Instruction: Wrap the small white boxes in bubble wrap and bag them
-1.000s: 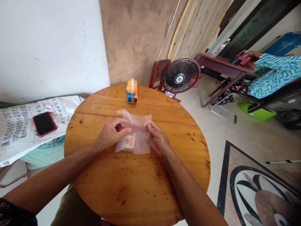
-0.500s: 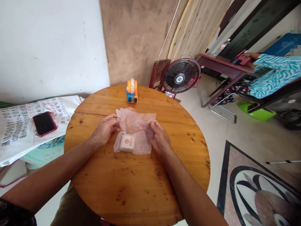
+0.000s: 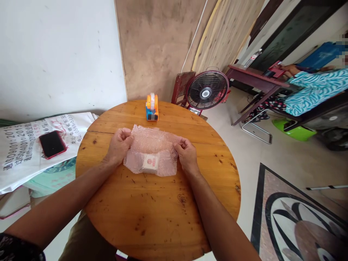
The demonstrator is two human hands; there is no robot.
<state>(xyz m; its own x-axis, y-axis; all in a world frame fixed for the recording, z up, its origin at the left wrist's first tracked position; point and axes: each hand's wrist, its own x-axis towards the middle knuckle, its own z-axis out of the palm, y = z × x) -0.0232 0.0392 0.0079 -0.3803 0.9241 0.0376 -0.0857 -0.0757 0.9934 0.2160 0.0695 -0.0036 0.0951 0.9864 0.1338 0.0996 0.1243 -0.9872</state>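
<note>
A sheet of pinkish, see-through bubble wrap (image 3: 152, 139) is spread on the round wooden table (image 3: 146, 214). My left hand (image 3: 119, 145) pinches its left edge between thumb and fingers. On the opposite side my right hand (image 3: 187, 154) grips the right edge, its fingers curled. A small pale box (image 3: 150, 162) with a red print lies at the near part of the wrap, between my hands. Neither hand touches the box. Beyond the wrap stands an orange and blue tape dispenser (image 3: 152, 107) with a roll of tape on it.
A phone (image 3: 52, 144) lies on a printed white sack (image 3: 16, 148) at the left. Behind the table stand a fan (image 3: 206, 93) and a wooden chair (image 3: 181, 87). A person in a blue patterned sleeve (image 3: 312, 81) sits by another table (image 3: 258, 78) at the right.
My hands have spread the bubble wrap flatter and wider, its far part now smooth. The left hand has shifted slightly left, and the box sits a little farther right.
</note>
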